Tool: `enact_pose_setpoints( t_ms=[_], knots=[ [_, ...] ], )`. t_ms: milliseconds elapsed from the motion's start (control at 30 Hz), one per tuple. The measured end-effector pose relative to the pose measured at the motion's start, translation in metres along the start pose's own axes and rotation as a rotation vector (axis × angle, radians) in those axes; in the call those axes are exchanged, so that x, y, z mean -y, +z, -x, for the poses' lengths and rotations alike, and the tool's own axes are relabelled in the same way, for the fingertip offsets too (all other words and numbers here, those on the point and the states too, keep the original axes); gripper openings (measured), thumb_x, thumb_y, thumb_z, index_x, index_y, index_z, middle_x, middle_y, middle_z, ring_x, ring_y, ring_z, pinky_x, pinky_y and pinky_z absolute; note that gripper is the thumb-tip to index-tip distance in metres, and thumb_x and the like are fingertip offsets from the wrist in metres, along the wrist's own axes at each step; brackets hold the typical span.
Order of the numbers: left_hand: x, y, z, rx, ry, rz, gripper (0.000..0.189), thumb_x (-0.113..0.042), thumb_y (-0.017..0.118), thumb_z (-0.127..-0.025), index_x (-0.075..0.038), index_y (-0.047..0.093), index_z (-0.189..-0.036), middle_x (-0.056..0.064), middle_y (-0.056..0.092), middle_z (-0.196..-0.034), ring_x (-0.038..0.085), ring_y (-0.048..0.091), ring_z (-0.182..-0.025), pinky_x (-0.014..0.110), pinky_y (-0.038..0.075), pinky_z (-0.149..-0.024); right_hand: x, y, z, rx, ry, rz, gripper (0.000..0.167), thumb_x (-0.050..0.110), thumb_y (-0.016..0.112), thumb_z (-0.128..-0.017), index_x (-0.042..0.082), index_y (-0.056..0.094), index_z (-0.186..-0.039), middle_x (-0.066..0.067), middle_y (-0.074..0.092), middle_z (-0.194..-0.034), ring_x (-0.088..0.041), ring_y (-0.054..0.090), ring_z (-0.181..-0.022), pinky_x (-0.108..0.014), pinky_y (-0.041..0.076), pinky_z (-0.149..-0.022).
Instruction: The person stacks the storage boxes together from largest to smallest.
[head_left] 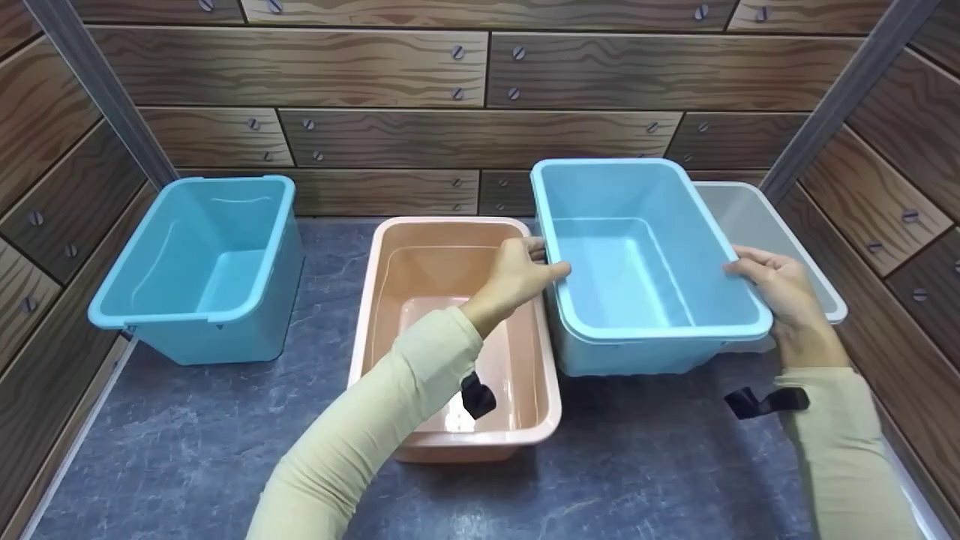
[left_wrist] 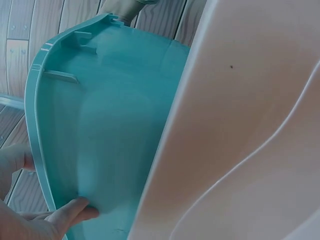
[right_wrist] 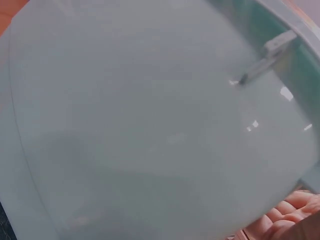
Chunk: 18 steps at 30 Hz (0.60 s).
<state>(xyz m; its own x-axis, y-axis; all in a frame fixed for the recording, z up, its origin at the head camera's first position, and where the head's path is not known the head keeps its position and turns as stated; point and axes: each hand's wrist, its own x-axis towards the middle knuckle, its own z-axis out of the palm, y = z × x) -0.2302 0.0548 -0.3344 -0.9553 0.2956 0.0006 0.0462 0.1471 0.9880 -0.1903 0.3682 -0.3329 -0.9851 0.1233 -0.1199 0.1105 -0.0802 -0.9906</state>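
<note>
A light blue rectangular bin [head_left: 622,225] is held by its two long sides, its open top tilted toward me. My left hand [head_left: 517,274] pinches the left rim, thumb over the edge and fingers on the outer wall. In the left wrist view, fingertips of the left hand [left_wrist: 55,220] press on the teal outer wall of the bin [left_wrist: 110,115]. On the opposite rim, my right hand [head_left: 780,289] grips with its thumb on top. Its palm side [right_wrist: 292,215] shows at the corner of the right wrist view. Beneath my left forearm lies a peach bin [head_left: 551,397].
At the left stands another blue bin [head_left: 195,322] against the wood-patterned wall [head_left: 382,67]. A pale grey bin [head_left: 757,217] is partly hidden behind the held one at the right. Dark marbled floor [head_left: 225,450] lies under the bins, with wood-patterned side walls.
</note>
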Motion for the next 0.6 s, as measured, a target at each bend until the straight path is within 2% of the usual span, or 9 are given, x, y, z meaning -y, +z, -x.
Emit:
enact_pose_setpoints(
  t_ms=[600],
  knots=[
    [-0.0087, -0.0010, 0.0034, 0.005, -0.003, 0.002, 0.046, 0.000, 0.063, -0.082, 0.012, 0.056, -0.126, 0.026, 0.065, -0.122, 0.031, 0.067, -0.111, 0.026, 0.059, -0.087, 0.0105, -0.0016, 0.0063, -0.022, 0.007, 0.081, 0.032, 0.002, 0.061, -0.089, 0.030, 0.075, -0.081, 0.015, 0.072, -0.078, 0.000, 0.067, -0.071, -0.016, 0.057, -0.060]
  ],
)
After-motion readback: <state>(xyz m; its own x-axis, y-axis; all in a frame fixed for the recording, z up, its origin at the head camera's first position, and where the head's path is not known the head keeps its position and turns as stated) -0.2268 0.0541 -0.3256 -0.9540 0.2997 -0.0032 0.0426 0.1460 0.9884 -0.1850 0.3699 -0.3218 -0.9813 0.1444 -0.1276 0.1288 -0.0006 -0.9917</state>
